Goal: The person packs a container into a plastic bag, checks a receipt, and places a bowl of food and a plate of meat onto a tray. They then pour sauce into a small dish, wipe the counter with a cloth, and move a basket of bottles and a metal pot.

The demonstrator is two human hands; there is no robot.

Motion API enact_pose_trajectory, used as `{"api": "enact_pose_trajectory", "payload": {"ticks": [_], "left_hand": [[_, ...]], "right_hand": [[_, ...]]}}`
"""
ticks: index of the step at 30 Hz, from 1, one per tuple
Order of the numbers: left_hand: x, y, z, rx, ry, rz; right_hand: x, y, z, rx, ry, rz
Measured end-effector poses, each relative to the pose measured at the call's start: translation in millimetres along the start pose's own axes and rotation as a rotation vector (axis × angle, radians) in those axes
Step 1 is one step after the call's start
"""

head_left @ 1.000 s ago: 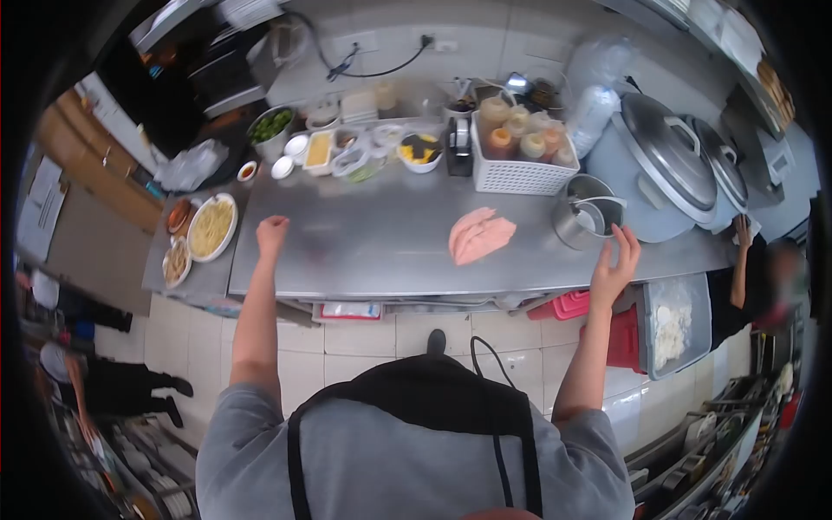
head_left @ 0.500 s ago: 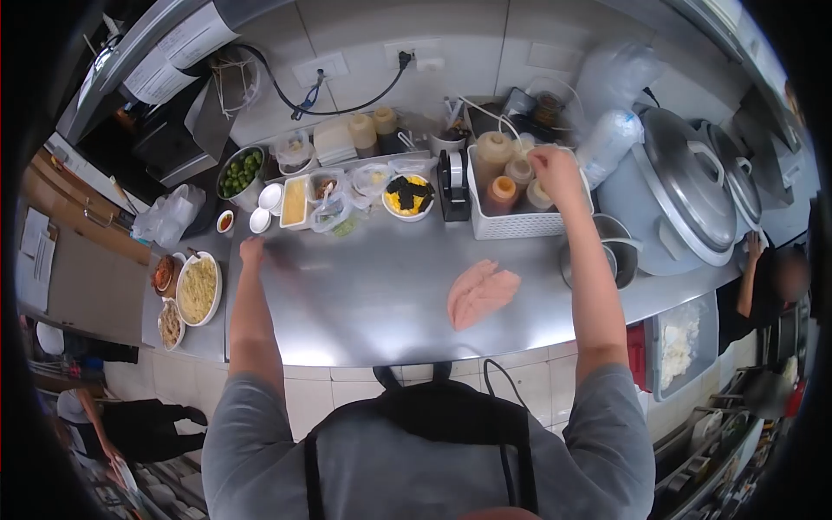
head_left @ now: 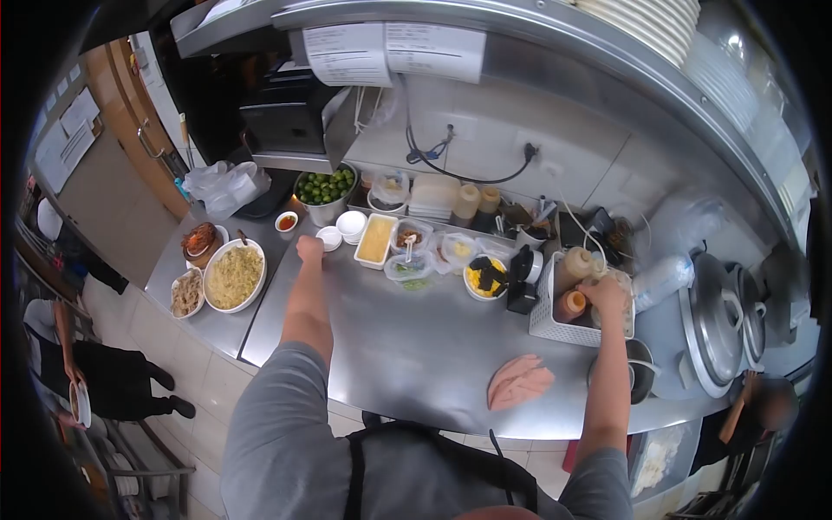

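My left hand [head_left: 310, 250] is closed at the counter, just beside a small white dish [head_left: 329, 238]; whether anything is inside the fingers is hidden. On the right, my right hand [head_left: 607, 295] reaches into a white basket [head_left: 568, 331] of squeeze bottles, its fingers bent down among them. An orange sauce bottle [head_left: 569, 306] is just left of it, and a tan bottle [head_left: 573, 268] stands behind. What the right fingers touch is hard to make out. A crumpled pink cloth [head_left: 520, 382] lies on the steel counter [head_left: 416, 347].
A bowl of yellow food [head_left: 234, 276] and a pot of green fruit [head_left: 325, 186] are at the left. A black dispenser [head_left: 523, 282] adjoins the basket. Large lidded pots [head_left: 711, 303] stand right. One person [head_left: 108, 373] holds a bowl far left; another [head_left: 737, 425] is far right.
The view has turned left, so the counter items appear farther right and lower. My right hand is lower among the bottles. The person at the left now shows a bowl in hand.
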State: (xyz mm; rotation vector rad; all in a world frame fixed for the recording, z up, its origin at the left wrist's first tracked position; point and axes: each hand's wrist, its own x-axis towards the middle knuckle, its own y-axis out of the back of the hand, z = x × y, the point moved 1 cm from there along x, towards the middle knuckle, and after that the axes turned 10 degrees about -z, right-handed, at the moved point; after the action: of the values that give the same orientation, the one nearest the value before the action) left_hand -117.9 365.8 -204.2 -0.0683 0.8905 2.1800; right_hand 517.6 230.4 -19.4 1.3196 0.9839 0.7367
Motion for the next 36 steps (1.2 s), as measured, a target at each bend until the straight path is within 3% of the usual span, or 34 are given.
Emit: {"api": "enact_pose_trajectory", "payload": {"ticks": [4, 7, 10, 12, 14, 16, 17, 19, 21, 25, 27, 28, 29, 31, 32, 36], "left_hand": [[-9.8, 17.5, 10.1, -0.022, 0.02, -0.052], [-5.8, 27.8, 4.5, -0.081, -0.028, -0.139], [0.0, 39.7, -11.4, -0.422, -0.197, -0.201], [-33.7, 64.0, -6.8, -0.596, -0.188, -0.379], [-70.6, 84.7, -2.4, -0.672, -0.182, -0.474], [-110.4, 101.7, 0.4, -0.76, -0.124, -0.713], [-131.4, 108.3, 1.3, -0.753, -0.11, -0.714], [-174.2, 114.3, 4.2, -0.846, -0.105, -0.969], [-208.5, 112.5, 2.9, -0.866, -0.1, -1.099], [-270.0, 110.1, 7.0, -0.776, -0.15, -1.237], [-289.5, 109.0, 9.2, -0.739, -0.167, -1.282], [-295.5, 108.0, 10.6, -0.728, -0.172, -1.329], [-301.6, 107.2, 11.4, -0.718, -0.179, -1.376], [-309.3, 105.1, 10.9, -0.701, -0.186, -1.383], [-311.0, 103.7, 10.7, -0.691, -0.212, -1.389], [-316.0, 97.7, 15.3, -0.672, -0.234, -1.39]], "right_hand": [[-13.3, 8.2, 7.3, 0.058, -0.02, 0.011], [-26.8, 27.2, 22.2, 0.232, 0.106, 0.202], [-66.5, 94.6, 24.6, 0.375, 0.133, 0.318], [-98.7, 133.5, 23.6, 0.623, 0.435, 0.597], [-127.1, 160.3, -2.9, 1.137, 0.742, 0.72], [-130.2, 142.2, -16.1, 1.168, 0.703, 0.722], [-130.8, 127.8, -22.6, 1.202, 0.67, 0.728], [-141.8, 97.0, -44.5, 1.142, 0.682, 0.704], [-153.5, 66.2, -66.2, 1.179, 0.738, 0.456], [-176.6, 20.7, -112.1, 0.938, 0.977, 0.252], [-188.9, 14.6, -126.6, 0.78, 0.958, 0.067], [-186.0, 4.7, -131.5, 0.625, 1.051, 0.24], [-190.4, 6.5, -134.5, 0.626, 1.047, 0.234], [-199.7, 13.7, -141.6, 0.219, 1.062, 0.222], [-198.5, 11.7, -144.7, 0.177, 1.147, 0.336], [-198.7, 15.3, -147.1, -0.035, 1.204, 0.403]]}}
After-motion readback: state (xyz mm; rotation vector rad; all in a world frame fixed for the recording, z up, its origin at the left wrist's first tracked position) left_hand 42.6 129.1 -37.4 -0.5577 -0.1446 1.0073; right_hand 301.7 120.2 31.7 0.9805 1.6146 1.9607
